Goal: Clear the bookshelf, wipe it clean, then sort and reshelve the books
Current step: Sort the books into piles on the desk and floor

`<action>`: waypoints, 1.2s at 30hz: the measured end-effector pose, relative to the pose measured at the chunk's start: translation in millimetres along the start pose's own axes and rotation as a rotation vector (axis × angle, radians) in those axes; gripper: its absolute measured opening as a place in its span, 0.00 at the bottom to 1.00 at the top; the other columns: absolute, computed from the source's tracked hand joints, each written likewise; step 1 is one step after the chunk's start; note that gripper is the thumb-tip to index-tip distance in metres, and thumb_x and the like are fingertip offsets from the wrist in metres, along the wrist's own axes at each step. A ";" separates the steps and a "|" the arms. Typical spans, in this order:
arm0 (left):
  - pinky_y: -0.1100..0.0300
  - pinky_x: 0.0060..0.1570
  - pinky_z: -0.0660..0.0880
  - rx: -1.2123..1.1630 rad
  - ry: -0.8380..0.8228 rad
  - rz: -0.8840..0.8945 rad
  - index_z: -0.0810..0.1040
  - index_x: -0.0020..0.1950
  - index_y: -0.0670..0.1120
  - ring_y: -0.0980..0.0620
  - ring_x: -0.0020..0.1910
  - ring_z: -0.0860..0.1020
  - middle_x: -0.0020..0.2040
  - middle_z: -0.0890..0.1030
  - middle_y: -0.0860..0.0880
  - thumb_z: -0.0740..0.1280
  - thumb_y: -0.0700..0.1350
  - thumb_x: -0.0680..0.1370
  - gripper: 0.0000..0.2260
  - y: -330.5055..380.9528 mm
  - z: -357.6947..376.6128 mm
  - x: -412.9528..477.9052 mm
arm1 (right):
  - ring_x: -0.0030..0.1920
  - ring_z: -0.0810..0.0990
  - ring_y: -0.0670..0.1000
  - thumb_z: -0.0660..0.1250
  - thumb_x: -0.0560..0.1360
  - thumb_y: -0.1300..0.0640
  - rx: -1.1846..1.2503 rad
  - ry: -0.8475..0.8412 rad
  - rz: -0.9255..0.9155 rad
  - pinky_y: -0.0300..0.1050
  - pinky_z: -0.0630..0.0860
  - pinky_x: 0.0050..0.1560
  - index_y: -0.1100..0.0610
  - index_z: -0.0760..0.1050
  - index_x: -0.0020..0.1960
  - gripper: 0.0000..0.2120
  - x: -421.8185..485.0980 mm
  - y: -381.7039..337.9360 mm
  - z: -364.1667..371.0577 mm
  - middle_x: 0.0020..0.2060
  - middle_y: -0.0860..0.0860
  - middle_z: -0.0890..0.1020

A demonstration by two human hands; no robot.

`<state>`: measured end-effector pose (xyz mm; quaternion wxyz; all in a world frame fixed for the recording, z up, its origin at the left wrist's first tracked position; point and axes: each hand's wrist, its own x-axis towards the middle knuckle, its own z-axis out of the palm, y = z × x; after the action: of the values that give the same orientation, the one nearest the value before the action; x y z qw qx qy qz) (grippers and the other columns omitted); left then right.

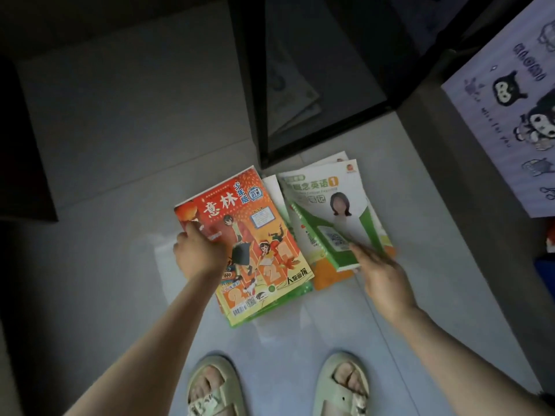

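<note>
Dimly, grip of left hand (198,253) hidden under red magazine (255,226).

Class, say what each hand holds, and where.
Left hand grips red magazine at its left edge; right hand touches green book at its near corner, grip unclear.

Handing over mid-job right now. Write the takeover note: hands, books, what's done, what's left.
Left hand: appears to pinch the left edge of the red magazine, which tops the left floor pile.
Right hand: fingers straight, touching the lower corner of the green-and-white English book, which tops the right pile.
Both piles lie on the floor in front of the dark shelf.
Done: books are out. Some flat items seem to remain inside, but it is dim.
Left: no sign of wiping yet; then sort and reshelve.
</note>
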<state>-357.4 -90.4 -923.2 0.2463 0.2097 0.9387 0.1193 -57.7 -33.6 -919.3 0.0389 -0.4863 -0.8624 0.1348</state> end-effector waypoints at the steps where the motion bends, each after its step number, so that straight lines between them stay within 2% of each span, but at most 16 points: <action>1: 0.46 0.54 0.72 -0.012 0.000 0.019 0.69 0.65 0.42 0.36 0.56 0.75 0.58 0.76 0.38 0.67 0.53 0.76 0.22 0.3 0.7 1.2 | 0.33 0.84 0.57 0.71 0.58 0.77 -0.008 -0.064 0.025 0.42 0.76 0.26 0.64 0.80 0.56 0.27 -0.4 -0.5 9.1 0.43 0.59 0.85; 3: 0.46 0.54 0.74 -0.010 0.005 0.086 0.70 0.64 0.44 0.38 0.55 0.76 0.59 0.77 0.40 0.66 0.54 0.76 0.21 -0.6 2.2 3.5 | 0.33 0.84 0.56 0.76 0.50 0.79 -0.060 -0.148 0.004 0.41 0.76 0.25 0.65 0.81 0.56 0.35 -4.4 2.9 19.8 0.46 0.59 0.85; 6: 0.48 0.52 0.74 0.001 0.012 0.140 0.73 0.62 0.44 0.39 0.53 0.76 0.58 0.79 0.42 0.67 0.52 0.76 0.18 -5.3 2.5 3.4 | 0.40 0.85 0.58 0.74 0.48 0.79 -0.126 -0.229 -0.006 0.45 0.79 0.28 0.66 0.80 0.58 0.37 -3.8 14.4 30.3 0.51 0.62 0.84; 7: 0.48 0.52 0.74 -0.007 0.000 0.132 0.73 0.61 0.44 0.39 0.53 0.76 0.57 0.79 0.41 0.67 0.50 0.76 0.16 -7.0 2.4 1.7 | 0.44 0.85 0.60 0.73 0.52 0.79 -0.144 -0.283 0.007 0.49 0.81 0.33 0.65 0.79 0.59 0.36 -0.5 16.1 31.2 0.53 0.63 0.83; 8: 0.49 0.51 0.73 -0.008 -0.014 0.122 0.73 0.61 0.44 0.39 0.53 0.76 0.57 0.79 0.41 0.66 0.47 0.76 0.15 -7.9 1.7 -1.1 | 0.52 0.83 0.62 0.69 0.58 0.79 -0.161 -0.372 0.019 0.52 0.82 0.42 0.63 0.78 0.61 0.32 2.6 17.3 29.9 0.57 0.63 0.81; 9: 0.50 0.50 0.73 0.004 -0.029 0.123 0.73 0.61 0.44 0.39 0.53 0.76 0.56 0.79 0.41 0.65 0.44 0.76 0.14 -9.9 -1.0 -4.8 | 0.58 0.79 0.62 0.65 0.65 0.76 -0.210 -0.473 0.013 0.53 0.79 0.53 0.62 0.77 0.63 0.27 5.1 16.1 26.2 0.59 0.62 0.79; 10: 0.50 0.49 0.73 0.025 -0.041 0.140 0.73 0.60 0.44 0.39 0.52 0.75 0.55 0.79 0.40 0.64 0.42 0.76 0.13 -11.0 -4.4 -9.5 | 0.61 0.77 0.60 0.61 0.69 0.73 -0.250 -0.557 0.009 0.50 0.75 0.58 0.60 0.77 0.62 0.23 7.1 10.9 18.6 0.60 0.59 0.79; 12: 0.51 0.49 0.72 0.045 -0.062 0.155 0.75 0.59 0.41 0.37 0.51 0.75 0.54 0.79 0.38 0.63 0.38 0.74 0.13 -12.9 -17.0 -20.4 | 0.58 0.77 0.58 0.59 0.71 0.70 -0.322 -0.627 0.005 0.43 0.72 0.53 0.57 0.77 0.60 0.20 6.8 -5.8 -1.9 0.56 0.56 0.80; 14: 0.50 0.50 0.72 0.032 -0.081 0.121 0.76 0.57 0.40 0.36 0.52 0.74 0.54 0.78 0.37 0.63 0.37 0.74 0.12 -10.5 -35.2 -32.1 | 0.56 0.78 0.56 0.57 0.72 0.69 -0.332 -0.656 -0.014 0.43 0.67 0.44 0.54 0.74 0.62 0.23 2.1 -22.5 -21.7 0.56 0.53 0.80; 15: 0.50 0.51 0.72 0.028 -0.086 0.099 0.76 0.58 0.40 0.37 0.53 0.74 0.55 0.78 0.38 0.63 0.37 0.75 0.12 -9.0 -45.4 -37.8 | 0.56 0.77 0.56 0.56 0.71 0.70 -0.311 -0.655 -0.020 0.43 0.66 0.42 0.52 0.72 0.64 0.25 -1.1 -29.4 -32.9 0.56 0.51 0.80; 18: 0.51 0.53 0.71 0.019 -0.120 0.055 0.75 0.61 0.41 0.38 0.56 0.74 0.59 0.76 0.39 0.62 0.37 0.75 0.15 0.5 -88.4 -58.5 | 0.57 0.77 0.54 0.57 0.70 0.70 -0.250 -0.624 0.015 0.44 0.72 0.47 0.52 0.73 0.64 0.26 -6.4 -51.5 -81.7 0.56 0.50 0.80; 23: 0.55 0.53 0.70 -0.014 -0.150 0.042 0.75 0.63 0.42 0.40 0.59 0.74 0.61 0.76 0.40 0.62 0.35 0.73 0.18 27.5 -175.0 -94.8 | 0.49 0.80 0.60 0.61 0.73 0.67 -0.175 -0.526 0.041 0.45 0.65 0.37 0.57 0.76 0.50 0.10 10.3 -101.6 -185.8 0.47 0.55 0.82; 28: 0.56 0.53 0.69 -0.071 -0.180 0.052 0.77 0.60 0.41 0.41 0.58 0.74 0.58 0.77 0.41 0.62 0.35 0.72 0.16 57.5 -292.2 -145.3 | 0.51 0.80 0.59 0.60 0.78 0.63 -0.209 -0.538 0.047 0.44 0.64 0.39 0.56 0.77 0.53 0.09 24.1 -178.2 -313.4 0.52 0.55 0.82; 31: 0.57 0.52 0.69 -0.098 -0.176 0.046 0.77 0.57 0.42 0.41 0.56 0.75 0.56 0.79 0.41 0.61 0.36 0.73 0.14 69.5 -372.6 -179.9 | 0.51 0.79 0.59 0.59 0.78 0.64 -0.198 -0.560 0.044 0.43 0.65 0.39 0.57 0.76 0.54 0.10 17.9 -228.5 -394.2 0.49 0.56 0.82; 34: 0.56 0.51 0.71 -0.127 -0.161 0.076 0.78 0.52 0.42 0.40 0.54 0.77 0.53 0.81 0.41 0.62 0.37 0.73 0.11 80.2 -452.3 -206.8 | 0.48 0.81 0.58 0.59 0.77 0.64 -0.145 -0.519 0.046 0.45 0.72 0.40 0.57 0.77 0.51 0.10 12.9 -273.7 -468.5 0.47 0.55 0.83; 36: 0.57 0.51 0.72 -0.132 -0.183 0.107 0.79 0.52 0.42 0.41 0.53 0.78 0.52 0.82 0.42 0.62 0.38 0.73 0.10 83.0 -494.6 -223.6 | 0.49 0.80 0.58 0.59 0.77 0.62 -0.086 -0.484 0.052 0.45 0.74 0.42 0.56 0.78 0.51 0.09 7.1 -300.3 -512.3 0.46 0.54 0.83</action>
<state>-406.3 -177.9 -383.3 0.3377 0.2529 0.8898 0.1740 -208.6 -75.1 -346.4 -0.1929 -0.4631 -0.8389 0.2113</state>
